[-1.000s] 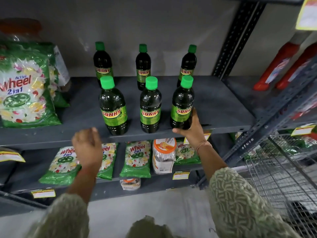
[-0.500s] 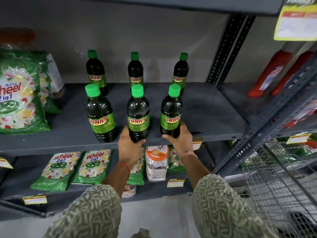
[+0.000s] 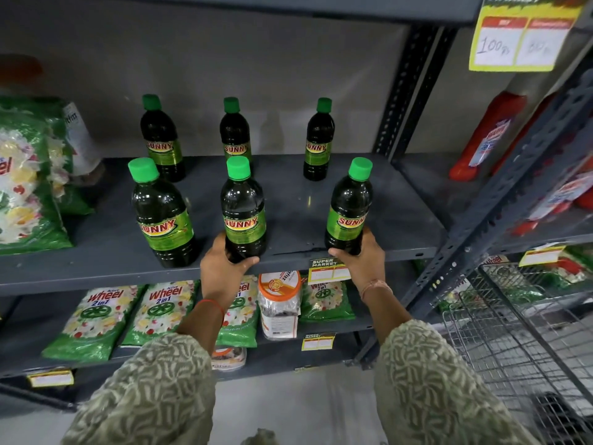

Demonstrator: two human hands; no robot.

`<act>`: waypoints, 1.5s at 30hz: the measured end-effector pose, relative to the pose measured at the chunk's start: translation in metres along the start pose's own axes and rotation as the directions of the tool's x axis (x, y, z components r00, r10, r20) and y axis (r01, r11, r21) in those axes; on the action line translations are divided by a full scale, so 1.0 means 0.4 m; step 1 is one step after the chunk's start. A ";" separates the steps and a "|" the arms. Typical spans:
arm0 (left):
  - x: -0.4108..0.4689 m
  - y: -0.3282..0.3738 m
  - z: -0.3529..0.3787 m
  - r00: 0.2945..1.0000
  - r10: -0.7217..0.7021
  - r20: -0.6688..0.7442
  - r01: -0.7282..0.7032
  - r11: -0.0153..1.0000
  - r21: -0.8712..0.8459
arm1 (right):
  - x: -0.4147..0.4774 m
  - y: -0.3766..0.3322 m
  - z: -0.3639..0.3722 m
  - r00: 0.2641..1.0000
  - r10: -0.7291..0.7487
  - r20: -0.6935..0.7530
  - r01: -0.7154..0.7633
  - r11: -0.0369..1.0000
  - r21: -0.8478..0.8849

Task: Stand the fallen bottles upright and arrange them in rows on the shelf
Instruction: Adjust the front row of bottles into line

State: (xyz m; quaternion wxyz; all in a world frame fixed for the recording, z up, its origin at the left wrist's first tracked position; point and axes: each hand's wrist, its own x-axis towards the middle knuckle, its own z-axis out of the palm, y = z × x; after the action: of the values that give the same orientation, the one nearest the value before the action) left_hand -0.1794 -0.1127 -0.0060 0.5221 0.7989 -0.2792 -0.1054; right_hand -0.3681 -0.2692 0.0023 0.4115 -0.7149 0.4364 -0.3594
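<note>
Front row being squared: the middle Sunny bottle point(image 3: 244, 213) is cupped at its base by the left hand point(image 3: 221, 271), the three-o'clock Sunny bottle point(image 3: 348, 210) by the right hand point(image 3: 362, 261). Bases should be slid flat along the shelf point(image 3: 96, 264), spacing matched to the back row.

The dark plastic bottles with green caps point(image 3: 243, 216) are showing "SUNNY" in yellow letters on a red banner across their green labels. The green detergent packets point(image 3: 93, 319) on the lower shelf are reading "Active Wheel 2in1". A yellow price tag point(image 3: 328, 270) on the grey metal shelf edge point(image 3: 96, 277) is reading "SUPER MARKET". The yellow hanging sign point(image 3: 521, 33) at upper right is showing "MARKET" and a handwritten "100".
</note>
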 end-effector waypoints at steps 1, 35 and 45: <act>-0.001 0.003 -0.001 1.000 0.003 0.001 -0.003 1.000 0.006 | 0.002 0.003 -0.002 1.000 0.000 -0.001 0.000 1.000 0.003; 0.041 -0.110 -0.253 0.985 -0.056 -0.166 0.059 0.998 0.016 | -0.072 -0.156 0.331 0.967 0.028 0.253 -0.010 0.997 -0.074; 0.062 -0.144 -0.344 0.979 -0.089 -0.182 0.100 0.994 0.053 | -0.093 -0.172 0.358 0.964 0.012 0.264 0.026 0.990 -0.138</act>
State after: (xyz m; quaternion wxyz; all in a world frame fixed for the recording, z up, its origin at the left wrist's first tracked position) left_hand -0.0765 -0.0027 0.0052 0.5145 0.8333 -0.1962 -0.0490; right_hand -0.2340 -0.1765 0.0009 0.4134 -0.7851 0.3993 -0.2306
